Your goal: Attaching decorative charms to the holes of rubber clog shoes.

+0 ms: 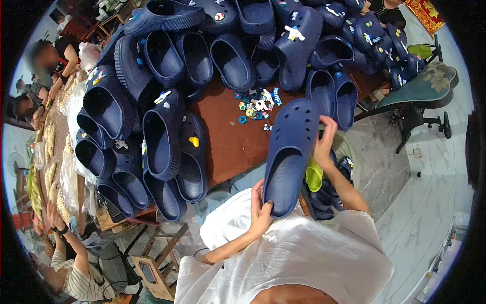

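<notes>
Between my two hands a navy blue clog [291, 147] is held up over my lap, its toe pointing away from me and its vent holes bare of charms. My left hand [259, 213] grips the heel end, thumb along the rim. At the toe's right side, my right hand [325, 142] has its fingers curled against the edge. Beyond the clog, a small heap of shoe charms [258, 104] in white, blue, green and yellow lies on the brown table [228, 142]. Just right of the charms stands a pair of navy clogs [331, 96].
Many navy clogs [164, 137], several with charms, are piled along the table's left and back. Below my right arm, a container holds more clogs and a lime green clog [314, 175]. A green chair [420, 88] stands right, a wooden stool [157, 268] lower left. Other people sit far left.
</notes>
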Demonstrator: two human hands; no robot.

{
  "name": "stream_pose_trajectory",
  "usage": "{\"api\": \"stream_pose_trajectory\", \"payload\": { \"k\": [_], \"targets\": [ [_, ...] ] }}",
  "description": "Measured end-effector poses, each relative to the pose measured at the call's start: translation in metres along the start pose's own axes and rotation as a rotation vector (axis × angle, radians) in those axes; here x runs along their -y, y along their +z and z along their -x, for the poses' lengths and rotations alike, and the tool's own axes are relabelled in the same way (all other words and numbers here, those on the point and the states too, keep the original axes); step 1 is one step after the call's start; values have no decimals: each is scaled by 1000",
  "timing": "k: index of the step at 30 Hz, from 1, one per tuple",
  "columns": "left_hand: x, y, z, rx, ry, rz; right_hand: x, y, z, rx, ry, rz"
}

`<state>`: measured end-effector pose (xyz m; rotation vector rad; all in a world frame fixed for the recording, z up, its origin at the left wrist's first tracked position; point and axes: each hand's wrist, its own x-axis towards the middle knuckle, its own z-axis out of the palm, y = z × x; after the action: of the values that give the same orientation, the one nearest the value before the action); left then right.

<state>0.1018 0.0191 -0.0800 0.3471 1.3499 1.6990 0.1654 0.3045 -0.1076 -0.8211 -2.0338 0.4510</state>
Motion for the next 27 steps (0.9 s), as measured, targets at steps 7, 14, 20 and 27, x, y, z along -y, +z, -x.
{"api": "stream_pose_trajectory", "payload": {
  "k": [7,14,20,27],
  "targets": [
    [-14,0,7,-269,129,88,28,67,-14,403,-129,94],
    [-17,-5,-3,-380,199,99,39,131,-29,435,-226,-5],
    [-19,-6,-2,-376,226,-45,44,97,-59,-22,-101,22],
    [-24,3,-5,-163,191,-37,27,66,-139,41,-61,282]
  ]
}}
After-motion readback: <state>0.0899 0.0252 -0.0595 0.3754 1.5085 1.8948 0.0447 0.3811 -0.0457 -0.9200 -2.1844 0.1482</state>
